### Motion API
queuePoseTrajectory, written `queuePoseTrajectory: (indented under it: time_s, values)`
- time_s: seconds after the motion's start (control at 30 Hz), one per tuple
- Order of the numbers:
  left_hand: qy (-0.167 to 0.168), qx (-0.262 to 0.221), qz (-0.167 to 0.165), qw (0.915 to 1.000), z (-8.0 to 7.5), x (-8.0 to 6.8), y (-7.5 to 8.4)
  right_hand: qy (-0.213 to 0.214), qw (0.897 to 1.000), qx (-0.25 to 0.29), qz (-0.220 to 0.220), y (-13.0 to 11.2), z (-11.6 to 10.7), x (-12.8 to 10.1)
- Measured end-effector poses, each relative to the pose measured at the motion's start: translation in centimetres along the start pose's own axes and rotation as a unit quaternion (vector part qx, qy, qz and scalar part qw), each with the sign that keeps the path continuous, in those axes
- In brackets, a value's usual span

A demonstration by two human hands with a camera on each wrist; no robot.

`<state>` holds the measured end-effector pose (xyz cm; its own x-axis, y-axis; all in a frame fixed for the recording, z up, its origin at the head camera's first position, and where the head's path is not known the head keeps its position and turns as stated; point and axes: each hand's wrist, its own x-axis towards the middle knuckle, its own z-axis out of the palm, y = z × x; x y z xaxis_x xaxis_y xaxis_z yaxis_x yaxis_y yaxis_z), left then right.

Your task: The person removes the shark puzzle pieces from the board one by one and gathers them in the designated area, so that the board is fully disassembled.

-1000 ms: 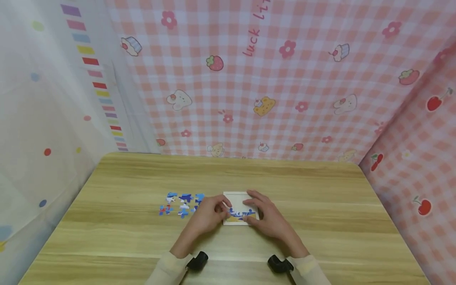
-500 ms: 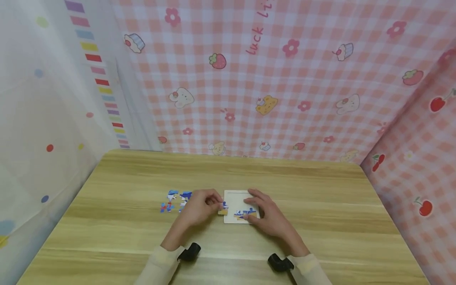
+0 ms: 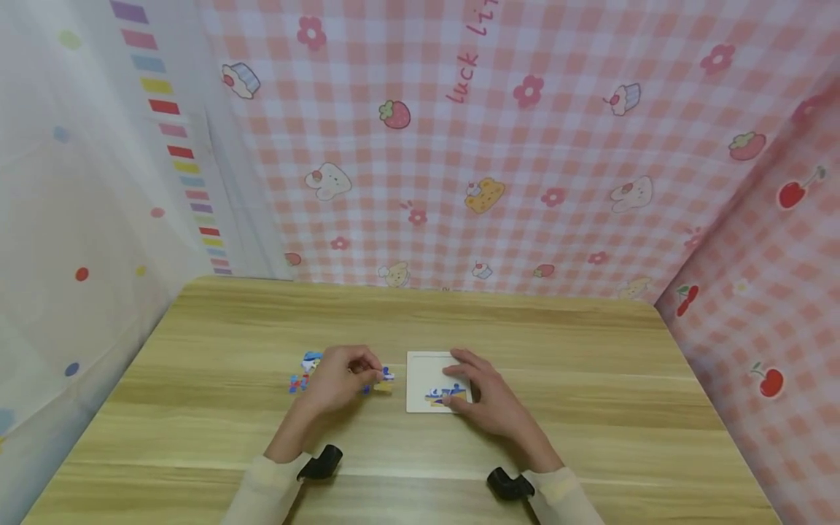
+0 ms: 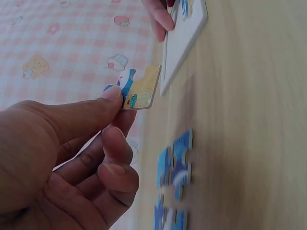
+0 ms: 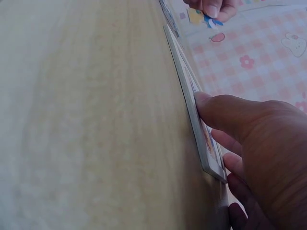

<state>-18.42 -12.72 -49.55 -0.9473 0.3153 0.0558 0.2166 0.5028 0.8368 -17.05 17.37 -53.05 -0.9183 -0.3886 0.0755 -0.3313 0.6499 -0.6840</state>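
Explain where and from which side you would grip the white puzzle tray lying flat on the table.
The puzzle tray lies flat and thin, so pinch its raised rim. Come from its far edge, probably: the right hand covers the near right, the left hand holds a puzzle piece nearby.

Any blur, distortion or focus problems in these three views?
Head view: sharp, wide-angle bending of the table edges. Left wrist view: held puzzle piece crisp, loose pieces smeared. Right wrist view: tabletop soft, right hand close and large on the puzzle tray.
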Motion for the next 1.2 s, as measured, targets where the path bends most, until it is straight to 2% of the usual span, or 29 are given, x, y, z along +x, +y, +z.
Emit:
queuePoseTrajectory:
  time_s: [0.4,0.6,1.0,1.2]
  values:
    - [0.022,0.014,-0.021,0.9994,-2.4,-2.3,-1.9,-0.005,1.0,0.0,0.003,-0.2,-0.1,-0.1]
    - [0.026,0.021,-0.036,0.9988,-3.4,-3.1,-2.6,0.001,1.0,-0.004,0.002,0.0,0.0,-0.1]
    - [0.054,0.049,-0.037,0.9967,-5.6,-4.7,-3.9,0.003,1.0,0.0,-0.002,0.1,-0.1,0.0]
    - [0.062,0.061,-0.053,0.9949,-6.6,-5.9,-4.7,0.002,1.0,0.0,0.002,0.2,0.1,0.0]
